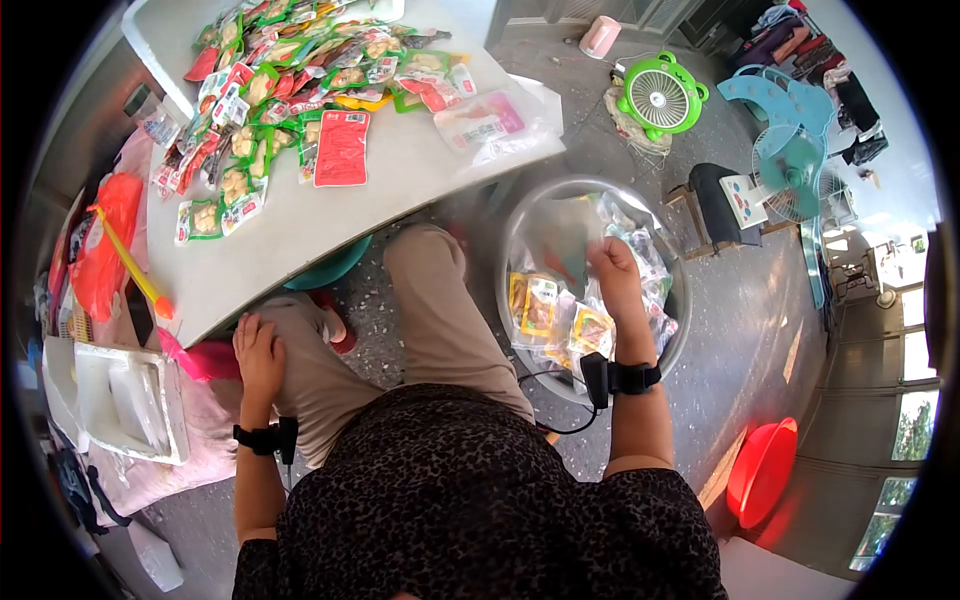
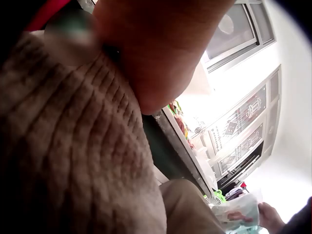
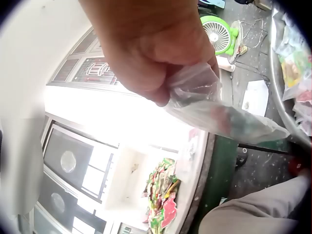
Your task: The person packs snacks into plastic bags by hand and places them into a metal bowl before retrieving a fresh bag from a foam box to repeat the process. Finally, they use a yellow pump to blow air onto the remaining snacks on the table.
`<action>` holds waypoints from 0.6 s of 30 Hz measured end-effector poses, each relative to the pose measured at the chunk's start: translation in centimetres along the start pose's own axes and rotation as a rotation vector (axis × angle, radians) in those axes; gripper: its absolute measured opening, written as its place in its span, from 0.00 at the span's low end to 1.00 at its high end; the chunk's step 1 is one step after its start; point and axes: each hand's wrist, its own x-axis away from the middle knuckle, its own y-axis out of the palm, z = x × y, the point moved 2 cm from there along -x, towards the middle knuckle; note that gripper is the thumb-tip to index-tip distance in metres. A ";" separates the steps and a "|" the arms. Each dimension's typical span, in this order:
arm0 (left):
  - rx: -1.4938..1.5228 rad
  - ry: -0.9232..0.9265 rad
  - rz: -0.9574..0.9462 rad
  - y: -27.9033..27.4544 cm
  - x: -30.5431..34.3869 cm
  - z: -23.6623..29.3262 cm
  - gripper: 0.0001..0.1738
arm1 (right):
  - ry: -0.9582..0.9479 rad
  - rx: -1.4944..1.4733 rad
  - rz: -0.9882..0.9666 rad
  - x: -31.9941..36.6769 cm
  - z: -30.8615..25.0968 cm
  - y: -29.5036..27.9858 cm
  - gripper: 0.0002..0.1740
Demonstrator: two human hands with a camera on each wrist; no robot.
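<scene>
My right hand [image 1: 617,270] is raised over a large metal basin [image 1: 684,310] and grips a clear plastic bag [image 3: 234,121] by its gathered end. Something reddish shows through the bag, which hangs from the curled fingers in the right wrist view. Bagged packets [image 1: 540,305], some with yellow print, fill the basin below. On the trousered left thigh [image 1: 310,365] rests my left hand [image 1: 259,355], fingers stretched forward near the table edge and holding nothing. Its fingertips are hidden in the left wrist view, where the heel of the hand looms large.
On the pale table [image 1: 420,180] lies a heap of small food packets [image 1: 270,85], with a red packet [image 1: 342,148] at its front. Clear plastic bags [image 1: 485,122] lie at the table's right end. A green fan [image 1: 662,97] and a red basin [image 1: 762,475] stand on the floor.
</scene>
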 end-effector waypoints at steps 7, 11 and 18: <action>-0.008 0.041 0.057 0.9 0.1 -0.6 0.14 | 0.202 0.061 0.423 2.8 15.3 -7.5 0.05; -0.017 0.020 0.042 0.6 0.0 -0.1 0.14 | 0.257 0.077 0.509 3.4 20.6 -13.4 0.07; -0.018 0.015 0.041 0.6 0.0 0.0 0.14 | 0.175 -0.360 0.932 3.1 17.5 -25.4 0.05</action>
